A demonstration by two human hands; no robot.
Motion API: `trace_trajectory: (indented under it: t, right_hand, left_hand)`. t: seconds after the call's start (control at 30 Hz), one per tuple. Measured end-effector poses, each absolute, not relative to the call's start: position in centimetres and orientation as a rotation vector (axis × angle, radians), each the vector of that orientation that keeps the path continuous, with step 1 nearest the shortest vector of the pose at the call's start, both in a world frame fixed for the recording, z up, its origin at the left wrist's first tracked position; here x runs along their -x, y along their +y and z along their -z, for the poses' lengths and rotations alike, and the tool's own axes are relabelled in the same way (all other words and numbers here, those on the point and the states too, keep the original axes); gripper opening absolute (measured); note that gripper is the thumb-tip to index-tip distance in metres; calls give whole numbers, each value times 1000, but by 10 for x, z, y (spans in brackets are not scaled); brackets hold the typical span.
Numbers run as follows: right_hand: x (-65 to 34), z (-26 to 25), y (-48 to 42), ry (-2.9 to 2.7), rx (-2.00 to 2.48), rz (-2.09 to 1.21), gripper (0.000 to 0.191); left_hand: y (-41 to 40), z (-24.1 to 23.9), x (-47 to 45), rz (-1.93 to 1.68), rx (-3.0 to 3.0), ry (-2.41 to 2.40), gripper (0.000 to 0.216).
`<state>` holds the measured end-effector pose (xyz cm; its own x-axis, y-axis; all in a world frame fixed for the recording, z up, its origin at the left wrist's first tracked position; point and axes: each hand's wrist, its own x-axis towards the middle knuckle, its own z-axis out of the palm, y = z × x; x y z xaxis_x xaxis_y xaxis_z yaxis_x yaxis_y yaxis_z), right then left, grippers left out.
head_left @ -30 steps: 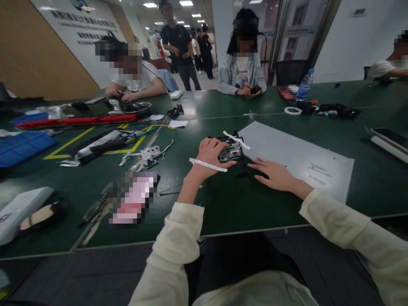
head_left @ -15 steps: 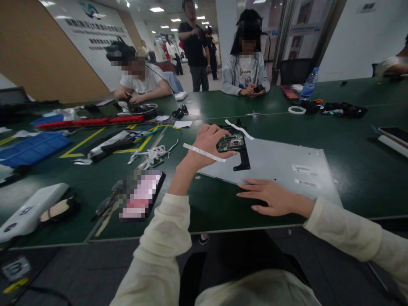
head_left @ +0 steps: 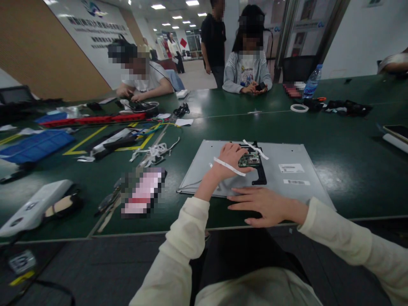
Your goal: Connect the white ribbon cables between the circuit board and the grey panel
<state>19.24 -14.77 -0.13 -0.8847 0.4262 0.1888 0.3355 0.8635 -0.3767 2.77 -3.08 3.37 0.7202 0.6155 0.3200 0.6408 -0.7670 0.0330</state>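
Note:
My left hand (head_left: 228,160) is closed around the left end of a green circuit board (head_left: 250,160) set in a black plastic frame (head_left: 261,175). White tape strips cling to both: one tape strip (head_left: 230,166) lies across the back of my hand, another tape strip (head_left: 256,149) over the frame's upper part. Under them is a flat grey metal panel (head_left: 306,157) with two white labels and a thin cable at its left corner. My right hand (head_left: 266,205) is open, fingers spread, at the panel's front edge; it holds nothing.
Left of the panel lie a phone (head_left: 145,191), a tangle of white strips (head_left: 154,154), a white device (head_left: 36,208) and a blue tray (head_left: 35,145). A tape roll (head_left: 299,108) and a water bottle (head_left: 312,83) stand beyond. Co-workers sit across the table.
My left hand has carried the board and frame right and nearer, over the panel. The panel has turned and shifted left, showing its left corner. My right hand stays open by its edge.

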Motion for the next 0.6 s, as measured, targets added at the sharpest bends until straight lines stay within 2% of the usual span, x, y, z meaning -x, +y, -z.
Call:
trace_trajectory:
  t: [0.37,0.6]
  right_hand:
    - [-192,0,-147,-2803,554,-452,57]
    - [-191,2,-147,-2803,550,-382,57]
  left_hand:
    - [-16,2,-40,398,2880,-1006,61]
    - [-18,9,-41,398,2876,-1065,59]
